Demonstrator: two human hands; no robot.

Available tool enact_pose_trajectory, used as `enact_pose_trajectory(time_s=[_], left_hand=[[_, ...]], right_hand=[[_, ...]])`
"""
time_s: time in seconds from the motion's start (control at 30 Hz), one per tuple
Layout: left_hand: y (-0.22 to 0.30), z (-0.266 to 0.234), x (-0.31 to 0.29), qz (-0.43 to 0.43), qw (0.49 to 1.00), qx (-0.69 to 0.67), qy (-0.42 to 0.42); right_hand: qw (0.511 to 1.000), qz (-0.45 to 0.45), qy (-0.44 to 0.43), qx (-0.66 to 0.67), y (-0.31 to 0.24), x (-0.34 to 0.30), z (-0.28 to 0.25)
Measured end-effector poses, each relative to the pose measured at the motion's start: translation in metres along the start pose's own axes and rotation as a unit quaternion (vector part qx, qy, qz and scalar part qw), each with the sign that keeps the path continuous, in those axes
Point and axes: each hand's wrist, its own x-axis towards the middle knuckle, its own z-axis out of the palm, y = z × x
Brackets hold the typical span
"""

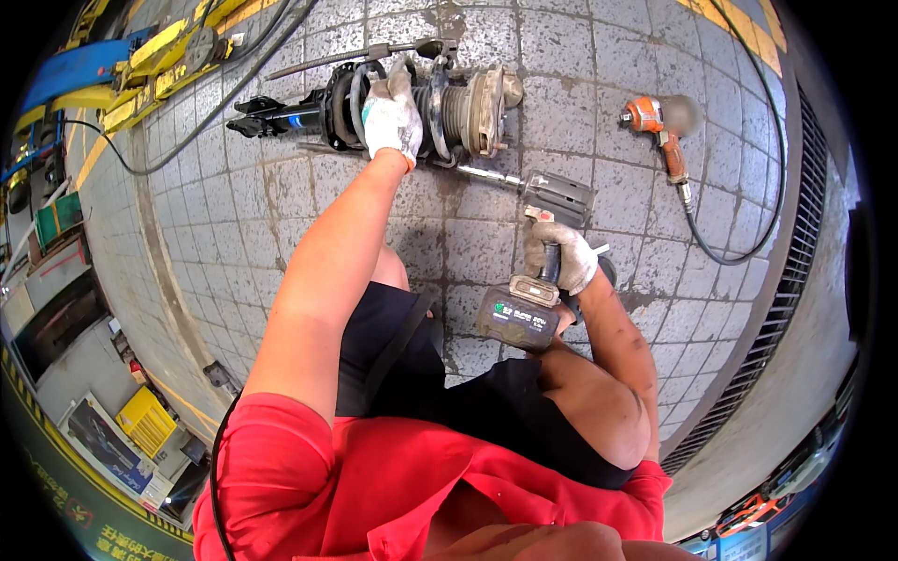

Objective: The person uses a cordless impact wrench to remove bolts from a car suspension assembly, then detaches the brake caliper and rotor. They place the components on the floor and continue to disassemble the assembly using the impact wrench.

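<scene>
A strut assembly (468, 120) lies on its side on the tiled floor, its black shock absorber end (271, 118) to the left. A dark coil spring (358, 93) wraps its middle. My left hand (393, 117), in a dirty white glove, is closed over the spring from above. In my gloved right hand (566, 257) is the handle of a cordless impact wrench (558, 196), with a large dark battery (516, 316) at its base. The wrench's long shiny extension (491, 176) points left, its tip close to the strut's near side; contact there I cannot tell.
A threaded rod (341, 58) runs along the strut's far side. An orange air impact wrench (655, 117) lies at right on a looping black hose (748, 257). Beyond it is a floor drain grate (781, 290). Yellow and blue lift parts (140, 70) stand far left.
</scene>
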Motion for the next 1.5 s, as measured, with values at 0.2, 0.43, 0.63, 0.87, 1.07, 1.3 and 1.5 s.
enact_pose_trajectory(time_s=[0.2, 0.43, 0.63, 0.87, 1.07, 1.3, 1.5], left_hand=[[0.015, -0.003, -0.009, 0.001, 1.000, 0.002, -0.001], [0.012, -0.004, -0.005, -0.008, 1.000, 0.025, -0.010], [0.003, -0.001, -0.004, -0.010, 1.000, 0.002, -0.014], [0.010, 0.003, -0.008, 0.002, 1.000, 0.007, 0.013], [0.017, -0.001, -0.006, 0.020, 1.000, -0.005, 0.004], [0.022, 0.000, 0.001, -0.011, 1.000, 0.014, -0.009], [0.014, 0.002, 0.004, 0.003, 1.000, 0.017, -0.004]], right_hand=[[0.997, -0.004, -0.003, 0.079, 0.002, 0.005, -0.012], [0.998, -0.007, -0.013, 0.067, -0.001, 0.000, -0.004], [0.987, 0.027, -0.056, 0.149, -0.006, 0.006, -0.026], [0.986, -0.017, -0.021, 0.166, 0.004, 0.008, -0.019], [0.997, -0.038, 0.049, 0.043, 0.008, 0.004, -0.005], [0.991, -0.044, 0.084, 0.092, 0.025, 0.025, -0.023], [0.998, -0.040, 0.042, 0.018, 0.018, 0.012, -0.035]])
